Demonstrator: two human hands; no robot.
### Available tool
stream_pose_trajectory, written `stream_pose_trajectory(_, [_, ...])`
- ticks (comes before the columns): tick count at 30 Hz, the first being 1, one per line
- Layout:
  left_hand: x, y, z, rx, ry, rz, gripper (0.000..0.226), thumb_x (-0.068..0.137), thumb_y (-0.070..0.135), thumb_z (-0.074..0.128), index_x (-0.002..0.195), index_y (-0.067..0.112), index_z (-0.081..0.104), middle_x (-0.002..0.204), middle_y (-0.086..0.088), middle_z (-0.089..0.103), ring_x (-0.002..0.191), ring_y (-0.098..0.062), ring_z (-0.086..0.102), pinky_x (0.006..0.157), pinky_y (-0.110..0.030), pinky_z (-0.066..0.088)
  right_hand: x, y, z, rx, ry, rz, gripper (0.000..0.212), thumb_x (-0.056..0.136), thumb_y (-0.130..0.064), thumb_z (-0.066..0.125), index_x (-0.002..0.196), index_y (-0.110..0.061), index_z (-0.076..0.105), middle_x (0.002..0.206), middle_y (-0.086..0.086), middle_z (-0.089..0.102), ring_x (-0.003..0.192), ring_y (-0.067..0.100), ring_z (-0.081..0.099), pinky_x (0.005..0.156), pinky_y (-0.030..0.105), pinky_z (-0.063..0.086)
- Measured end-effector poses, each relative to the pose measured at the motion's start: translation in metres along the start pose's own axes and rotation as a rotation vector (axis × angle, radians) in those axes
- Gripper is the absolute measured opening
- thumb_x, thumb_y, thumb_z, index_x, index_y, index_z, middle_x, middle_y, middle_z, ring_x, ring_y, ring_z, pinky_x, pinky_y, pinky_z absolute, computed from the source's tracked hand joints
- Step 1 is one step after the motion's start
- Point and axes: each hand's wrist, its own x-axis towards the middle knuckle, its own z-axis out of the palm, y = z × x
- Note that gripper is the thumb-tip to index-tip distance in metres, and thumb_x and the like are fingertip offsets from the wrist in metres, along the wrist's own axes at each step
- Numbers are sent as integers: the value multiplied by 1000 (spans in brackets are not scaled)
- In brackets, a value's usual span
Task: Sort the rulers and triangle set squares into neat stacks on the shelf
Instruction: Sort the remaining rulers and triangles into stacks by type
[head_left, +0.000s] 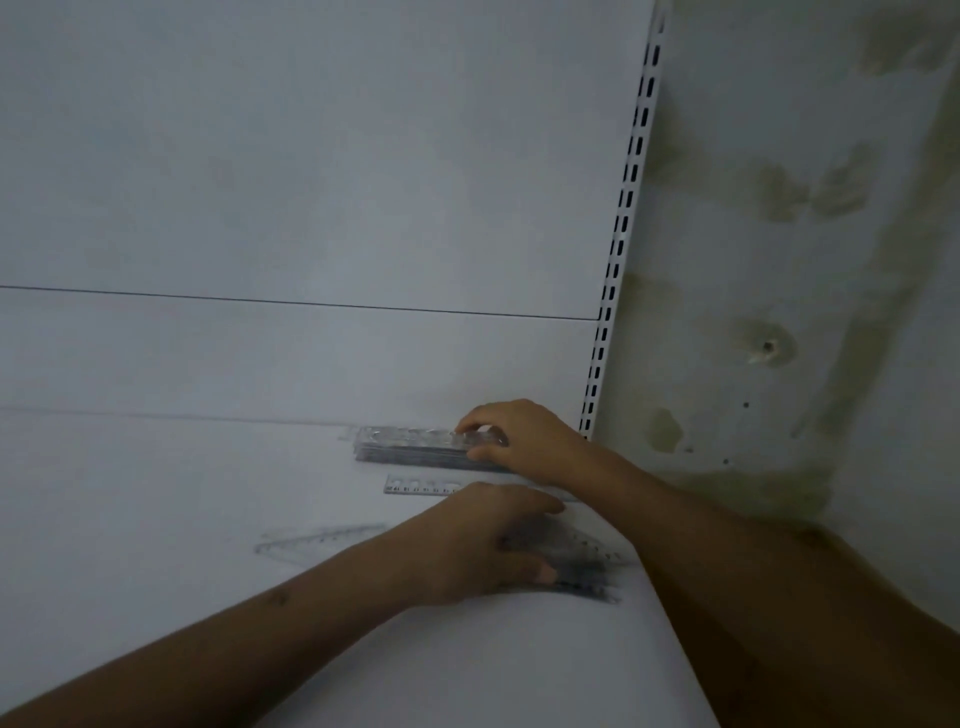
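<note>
Ruler stack (415, 448): clear plastic, neat pile, lying flat near shelf (156, 519) back edge, toward right end. Single ruler (421, 487): flat, just in front of stack, parallel to it. Set square stack (576, 566): clear, near right edge, partly hidden. Lone set square (317, 540): flat, mid-shelf, well left, blurred.

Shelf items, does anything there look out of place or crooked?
Yes. One ruler lies alone in front of the ruler stack, and a set square lies loose and angled further left.

A shop: white display shelf (156, 519), slotted upright (626, 208), stacked rulers (415, 447).
</note>
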Motion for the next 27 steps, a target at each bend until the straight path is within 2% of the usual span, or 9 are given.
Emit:
stream_pose_trajectory(4, [5, 1, 6, 10, -20, -26, 59, 87, 46, 60, 140, 30, 42, 135, 5, 54, 116, -11, 53, 101, -31, 44, 1, 3, 2, 18, 17, -19, 31, 88, -32, 66, 118, -25, 65, 119, -5, 66, 81, -4, 48, 79, 24, 41])
stream_pose_trajectory(7, [5, 3, 7, -11, -15, -21, 57, 88, 43, 60, 140, 31, 40, 139, 8, 50, 120, -9, 49, 104, -27, 41, 4, 4, 4, 17, 12, -28, 32, 87, -32, 67, 119, -26, 64, 120, -6, 65, 73, -11, 44, 76, 21, 36])
stream_pose_trajectory(10, [5, 2, 8, -66, 29, -3, 59, 86, 41, 63, 140, 33, 39, 140, 11, 48, 122, -6, 47, 101, -20, 38, 5, 5, 2, 27, -32, -21, 36, 87, -30, 67, 122, -26, 61, 124, -5, 62, 87, 0, 48, 79, 22, 38])
stream_pose_trajectory(15, [6, -3, 12, -86, 36, -28, 71, 80, 47, 68, 142, 35, 35, 139, 12, 47, 122, -3, 46, 102, -20, 39, 4, 5, 2, 26, -72, 30, 48, 85, -33, 69, 130, -27, 53, 130, -4, 59, 112, 14, 55, 95, 31, 44])
stream_pose_trajectory(18, [5, -5, 13, -83, 31, -36, 69, 81, 44, 69, 141, 32, 38, 139, 11, 48, 122, -2, 46, 101, -17, 38, 3, 5, 0, 3, -103, 36, 54, 84, -33, 70, 133, -27, 50, 131, -4, 58, 114, 13, 54, 96, 31, 44])
stream_pose_trajectory(23, [-1, -4, 16, -79, 29, -64, 74, 80, 47, 68, 143, 35, 32, 142, 8, 44, 126, -7, 44, 105, -22, 36, 0, -2, -7, -23, -150, 76, 64, 84, -35, 70, 140, -25, 40, 134, -4, 52, 115, 14, 51, 94, 29, 42])
stream_pose_trajectory(27, [-13, -4, 0, -120, 50, -8, 74, 81, 49, 67, 144, 33, 31, 147, 12, 36, 131, -3, 36, 102, -15, 28, 0, -15, -14, -66, -130, 90, 64, 86, -41, 66, 142, -25, 38, 139, -3, 47, 119, 13, 48, 95, 25, 39])
